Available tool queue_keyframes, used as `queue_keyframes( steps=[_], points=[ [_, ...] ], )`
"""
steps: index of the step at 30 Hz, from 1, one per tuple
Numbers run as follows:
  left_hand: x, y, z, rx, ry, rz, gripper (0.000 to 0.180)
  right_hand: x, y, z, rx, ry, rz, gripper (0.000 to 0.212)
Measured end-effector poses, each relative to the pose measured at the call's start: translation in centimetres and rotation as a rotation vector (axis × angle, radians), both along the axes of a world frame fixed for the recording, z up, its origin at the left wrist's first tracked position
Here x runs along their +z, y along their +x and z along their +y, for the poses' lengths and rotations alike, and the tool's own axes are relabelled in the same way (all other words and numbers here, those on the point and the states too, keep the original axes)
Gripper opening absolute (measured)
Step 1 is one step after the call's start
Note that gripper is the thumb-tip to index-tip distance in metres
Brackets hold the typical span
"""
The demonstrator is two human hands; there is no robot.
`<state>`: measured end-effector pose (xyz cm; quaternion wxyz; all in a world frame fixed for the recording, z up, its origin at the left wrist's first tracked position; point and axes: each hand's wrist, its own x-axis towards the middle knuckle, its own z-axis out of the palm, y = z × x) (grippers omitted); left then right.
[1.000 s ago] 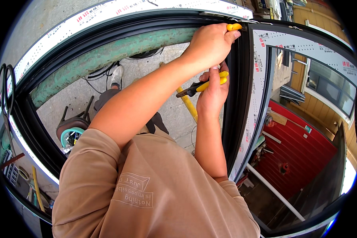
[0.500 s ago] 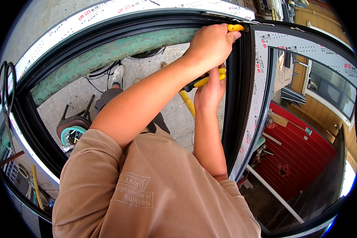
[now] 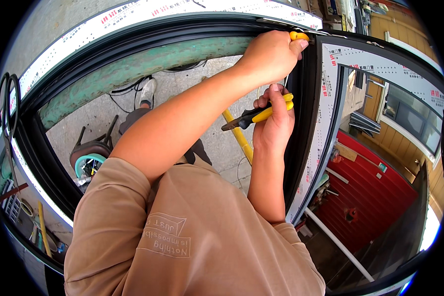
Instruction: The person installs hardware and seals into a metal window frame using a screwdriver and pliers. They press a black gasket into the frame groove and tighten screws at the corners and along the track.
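Note:
At the top inner corner of the black window frame [image 3: 308, 74], my left hand [image 3: 274, 56] is closed around a tool with a yellow handle [image 3: 299, 36]. The handle pokes out past the thumb; the tool's working end is hidden, so its kind cannot be told. Just below, my right hand [image 3: 275, 116] grips a pair of pliers [image 3: 254, 117] with yellow handles. Their dark jaws point left, apart from the frame. A thin pale strand [image 3: 286, 80] shows between the two hands.
A green, worn tube [image 3: 148, 69] runs under the frame's far side. Scissors [image 3: 9, 106] lie on its left side. Below are a brown stool [image 3: 91, 148] with a teal bowl [image 3: 89, 160], a yellow pole [image 3: 239, 138] and cables [image 3: 128, 90]. A red panel [image 3: 370, 187] shows at right.
My right hand has moved slightly down and right, away from the left one, and the pliers' jaws now show. The left hand stays at the corner on the yellow handle.

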<state>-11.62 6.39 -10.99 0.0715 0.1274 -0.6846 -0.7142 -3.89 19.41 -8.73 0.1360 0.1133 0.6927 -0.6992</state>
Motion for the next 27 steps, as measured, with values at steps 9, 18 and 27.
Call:
queue_keyframes(
  steps=[9, 18, 27],
  points=[
    [0.4, -0.4, -0.4, -0.097, 0.182, -0.014, 0.055, 3.7, 0.7, 0.3, -0.107, -0.058, -0.004, 0.021],
    [1.1, -0.5, -0.4, -0.182, 0.617, -0.132, 0.053, 6.9, 0.8, -0.4, -0.148, -0.042, 0.015, 0.024],
    [1.4, -0.3, -0.7, -0.21, 0.662, -0.157, 0.054, 7.5, 0.8, -0.7, -0.134, -0.033, 0.035, 0.027]
  ],
)
